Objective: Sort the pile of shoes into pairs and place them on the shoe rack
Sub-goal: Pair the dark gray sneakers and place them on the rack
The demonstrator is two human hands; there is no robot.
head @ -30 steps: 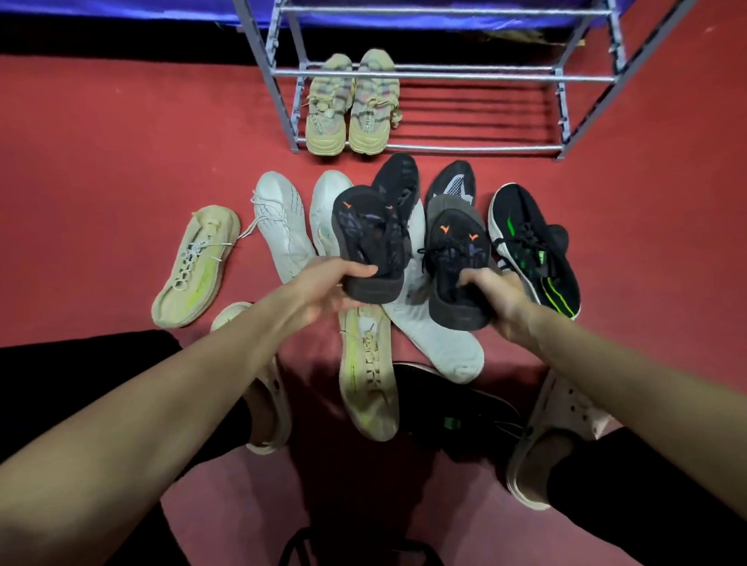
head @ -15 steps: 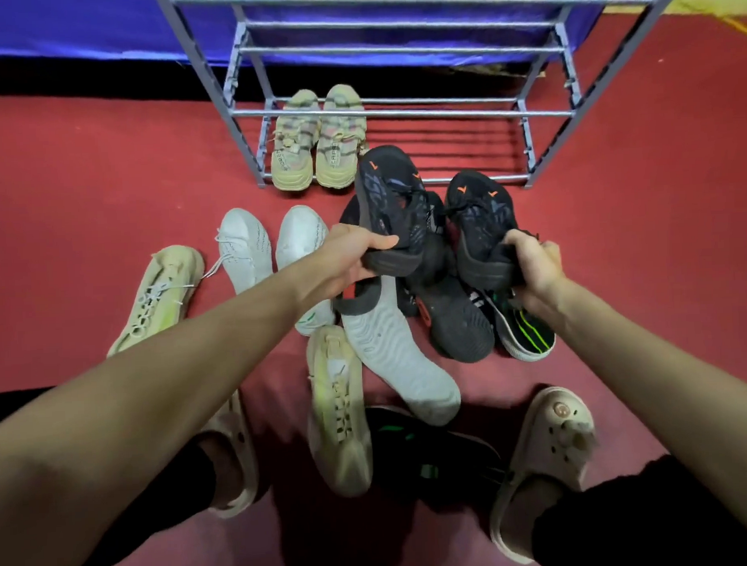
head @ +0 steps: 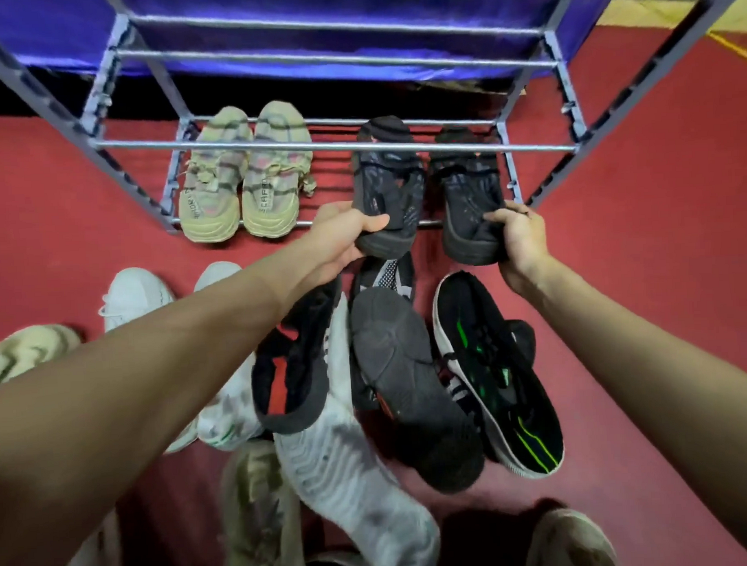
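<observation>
— What's in front of you?
— The grey shoe rack, tan pair on its bottom shelf, the pile on the red floor.
— And your hands?
— My left hand grips one black shoe by the heel, my right hand its mate, toes over the bottom shelf.
— Anything unclear?
— A rail crosses both toes; the near shoes are blurred.
</observation>
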